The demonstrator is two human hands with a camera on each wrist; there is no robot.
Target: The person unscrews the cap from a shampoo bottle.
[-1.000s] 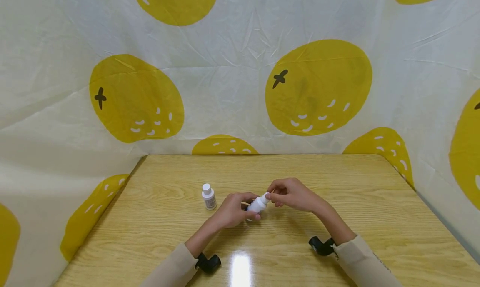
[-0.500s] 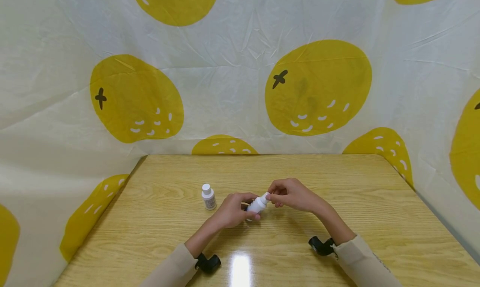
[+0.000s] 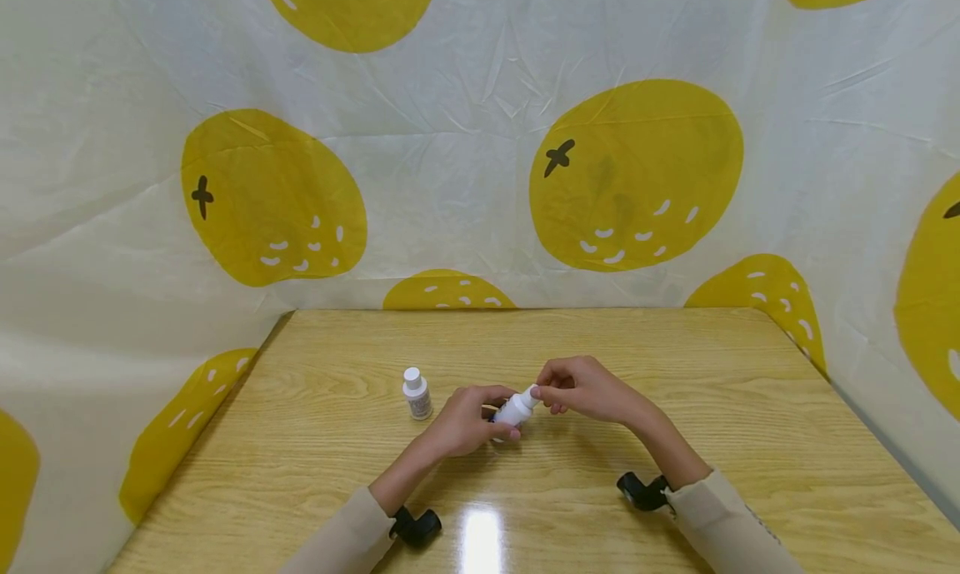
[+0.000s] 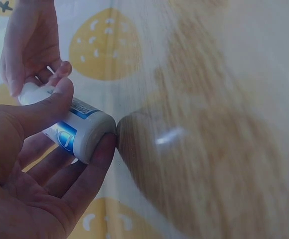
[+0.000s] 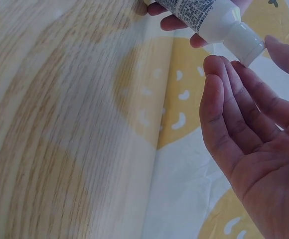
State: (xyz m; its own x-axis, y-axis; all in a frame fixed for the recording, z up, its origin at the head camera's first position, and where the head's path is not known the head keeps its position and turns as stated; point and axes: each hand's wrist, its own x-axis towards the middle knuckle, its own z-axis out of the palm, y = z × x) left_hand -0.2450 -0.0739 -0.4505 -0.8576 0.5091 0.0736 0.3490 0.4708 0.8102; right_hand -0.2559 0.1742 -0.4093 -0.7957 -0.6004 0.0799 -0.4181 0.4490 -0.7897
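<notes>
A small white bottle point(image 3: 513, 411) with a blue label is tilted, its cap end up to the right. My left hand point(image 3: 467, 421) grips its body, thumb on one side and fingers on the other. In the left wrist view the bottle's base point(image 4: 97, 137) is low, close over the table. My right hand point(image 3: 588, 389) pinches the white cap point(image 5: 245, 44) between thumb and index finger; its other fingers are bent beside it. The cap sits on the bottle's neck. Fine print covers the side facing the right wrist camera.
A second white bottle point(image 3: 417, 394), capped, stands upright on the wooden table point(image 3: 337, 474) left of my left hand. A white cloth point(image 3: 450, 207) with yellow fruit prints hangs behind the table and at its sides. Black wrist devices point(image 3: 417, 527) are strapped at both cuffs.
</notes>
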